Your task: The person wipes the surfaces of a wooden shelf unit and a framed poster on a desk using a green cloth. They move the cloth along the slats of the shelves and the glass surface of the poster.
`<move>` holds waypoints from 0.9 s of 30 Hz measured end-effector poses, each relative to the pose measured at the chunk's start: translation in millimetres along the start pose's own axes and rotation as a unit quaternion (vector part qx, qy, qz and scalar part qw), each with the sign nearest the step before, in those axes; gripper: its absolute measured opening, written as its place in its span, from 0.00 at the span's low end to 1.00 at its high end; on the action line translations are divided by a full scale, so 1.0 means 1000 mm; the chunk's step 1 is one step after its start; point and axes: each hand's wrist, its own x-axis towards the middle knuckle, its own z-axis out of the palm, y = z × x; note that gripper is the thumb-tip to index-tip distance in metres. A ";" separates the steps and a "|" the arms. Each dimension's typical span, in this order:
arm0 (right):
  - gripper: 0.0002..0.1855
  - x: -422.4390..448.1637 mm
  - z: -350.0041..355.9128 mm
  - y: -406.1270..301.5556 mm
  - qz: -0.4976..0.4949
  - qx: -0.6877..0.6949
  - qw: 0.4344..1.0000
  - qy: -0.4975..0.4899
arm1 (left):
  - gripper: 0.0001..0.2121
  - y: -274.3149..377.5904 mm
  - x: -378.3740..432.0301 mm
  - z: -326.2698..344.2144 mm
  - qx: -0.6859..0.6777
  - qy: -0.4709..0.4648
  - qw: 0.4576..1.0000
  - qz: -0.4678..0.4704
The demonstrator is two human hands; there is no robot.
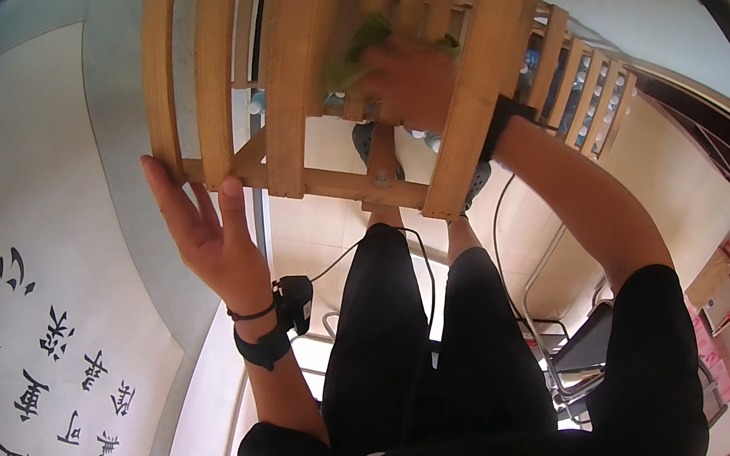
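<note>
A slatted wooden rack (287,117) spans the upper middle of the view. My left hand (222,246) grips its lower left corner, with the thumb against one slat and the fingers around the outer one. Through the gap between two wide slats reaches my right hand (413,84), blurred. A green cloth (363,52) is bunched in its fingers, touching or close to the slat on the left. Part of the right wrist is hidden behind the right slat (465,130).
Behind lies more slatted shelving (573,81) with several capped plastic bottles (586,130). A wall sheet with brush writing (52,320) hangs at the left. A cable (424,254) hangs by my legs. A metal-framed chair (577,352) stands at the lower right.
</note>
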 end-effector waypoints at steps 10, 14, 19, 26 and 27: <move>0.21 -0.128 -0.024 0.093 0.380 0.095 0.892 0.224 | 0.32 0.005 -0.005 0.003 0.011 0.018 1.000 0.009; 0.19 -0.027 -0.016 0.019 0.161 0.220 0.921 0.279 | 0.31 0.006 -0.003 -0.003 0.024 0.018 0.999 0.011; 0.15 0.017 0.009 0.050 0.164 0.020 0.957 0.237 | 0.31 -0.002 0.000 -0.002 0.004 -0.007 1.000 -0.006; 0.15 -0.108 -0.034 0.113 0.346 -0.144 0.923 0.084 | 0.30 0.002 -0.004 -0.005 0.045 0.008 0.999 0.008; 0.15 -0.115 -0.042 0.108 0.404 -0.074 0.908 0.080 | 0.30 0.001 -0.006 -0.004 0.052 0.009 0.998 0.015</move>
